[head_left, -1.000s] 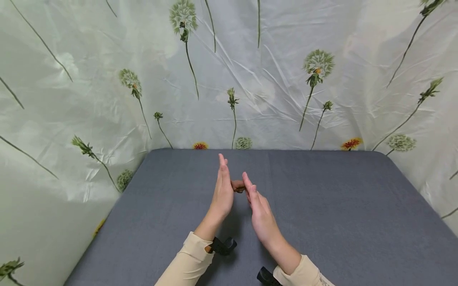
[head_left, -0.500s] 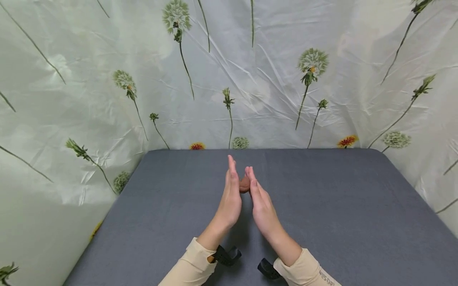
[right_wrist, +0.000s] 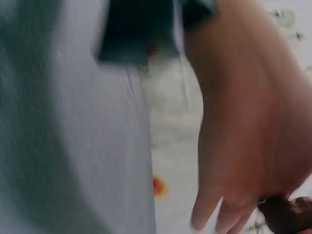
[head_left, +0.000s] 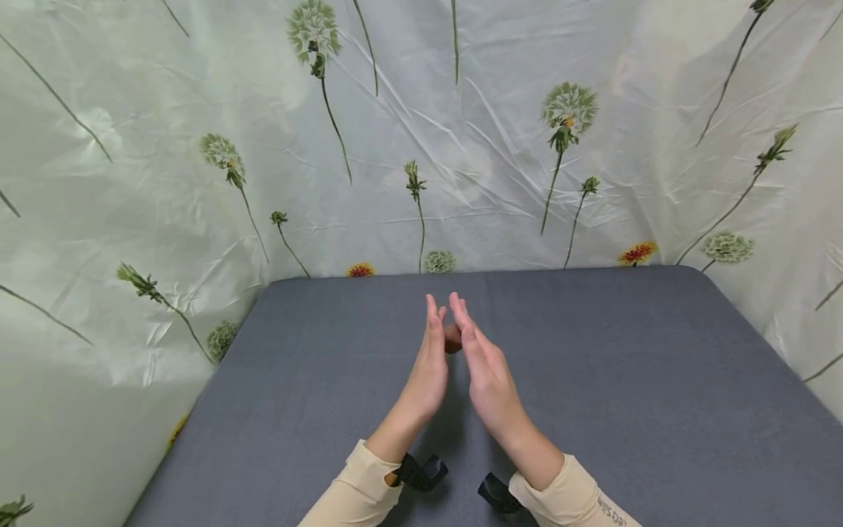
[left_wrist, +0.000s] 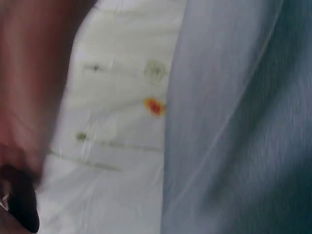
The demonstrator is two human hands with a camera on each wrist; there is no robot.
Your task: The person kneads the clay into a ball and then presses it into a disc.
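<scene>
A brown lump that looks like modelling clay [head_left: 452,339] is pressed between two flat palms above the table. The left hand [head_left: 426,369] stands on its edge, fingers straight and pointing away. Opposite it the right hand [head_left: 490,377] leans inward, its fingers straight too, and the fingertips of both hands come close together. Part of the lump is hidden by the fingers. In the right wrist view, a dark part of the clay [right_wrist: 285,214] shows beside the right palm [right_wrist: 253,112]. The left wrist view is blurred; the left hand [left_wrist: 36,83] fills its left side.
A grey cloth-covered table [head_left: 626,380] lies under the hands. Behind and to the left hangs a pale curtain [head_left: 487,183] with a dandelion print. A black wrist camera [head_left: 421,472] is strapped at the left wrist, another black device [head_left: 498,494] at the right.
The palms have slid against each other: the right hand has gone forward, the left slightly back and to the right. The clay, longer and knobbly at first, now shows as a compact lump.
</scene>
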